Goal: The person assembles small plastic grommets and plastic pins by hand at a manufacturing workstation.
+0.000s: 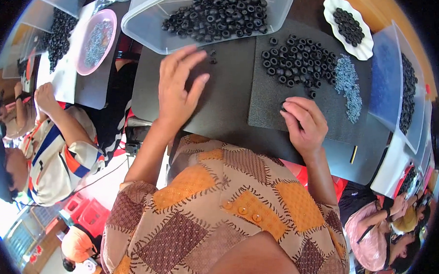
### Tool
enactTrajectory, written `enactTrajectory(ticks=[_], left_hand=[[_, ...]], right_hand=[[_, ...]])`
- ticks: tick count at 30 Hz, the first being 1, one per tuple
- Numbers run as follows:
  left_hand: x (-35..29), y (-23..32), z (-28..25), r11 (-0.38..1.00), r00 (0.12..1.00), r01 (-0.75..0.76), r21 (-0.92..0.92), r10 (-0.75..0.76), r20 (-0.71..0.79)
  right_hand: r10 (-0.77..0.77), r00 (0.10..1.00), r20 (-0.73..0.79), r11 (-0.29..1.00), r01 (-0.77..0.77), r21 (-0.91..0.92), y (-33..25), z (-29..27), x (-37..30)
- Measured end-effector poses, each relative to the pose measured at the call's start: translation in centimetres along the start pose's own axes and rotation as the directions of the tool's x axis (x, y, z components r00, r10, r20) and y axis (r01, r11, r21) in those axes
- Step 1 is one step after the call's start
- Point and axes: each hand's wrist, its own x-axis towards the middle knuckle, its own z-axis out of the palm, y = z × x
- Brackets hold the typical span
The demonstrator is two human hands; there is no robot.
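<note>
My left hand [177,87] is over the dark table, its fingers spread and nothing in them. Its fingertips are near the front rim of a clear plastic bin [144,35] that holds many black ring-shaped parts [219,14]. A few tiny black pieces [213,57] lie just right of those fingers. My right hand [307,123] is at the front of a dark foam mat [264,103], thumb and forefinger pinching a small black ring-shaped part [283,106], mostly covered by the fingertips. Beyond it on the mat is a pile of similar black parts [299,60], beside a strip of tiny blue-grey pieces [348,85].
A white scalloped dish [327,9] of black parts stands at the far right. Right of the mat is a clear bin [386,76], and a thin yellow stick [353,154] lies nearby. At left are a pink basin [80,64] and a co-worker [58,144].
</note>
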Motion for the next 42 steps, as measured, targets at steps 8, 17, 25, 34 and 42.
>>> enactTrajectory(ticks=[8,17,25,34,42], left_hand=[[0.7,0.0,1.9,0.992,0.995,0.006,0.127,-0.018,0.095],[1.2,0.7,2.5,0.999,0.999,-0.039,-0.027,0.039,0.018],[6.0,-2.9,3.6,0.956,0.974,0.087,0.280,-0.022,-0.227],[5.3,-1.9,5.1,0.977,0.987,0.099,0.187,-0.072,-0.144],[3.7,0.1,5.3,0.998,0.996,0.019,0.064,-0.014,-0.084]], right_hand=[[0.002,1.000,0.006,0.997,-0.002,0.073,-0.2,0.2,-0.7],[0.013,0.999,0.036,0.996,-0.016,0.084,0.0,0.2,-0.7],[0.007,0.997,0.078,0.998,-0.012,0.060,-0.3,0.7,-0.5],[0.022,0.993,0.113,0.997,-0.030,0.067,-0.2,0.6,-0.5],[0.038,0.992,0.117,0.996,-0.047,0.072,-0.5,0.6,-0.3]])
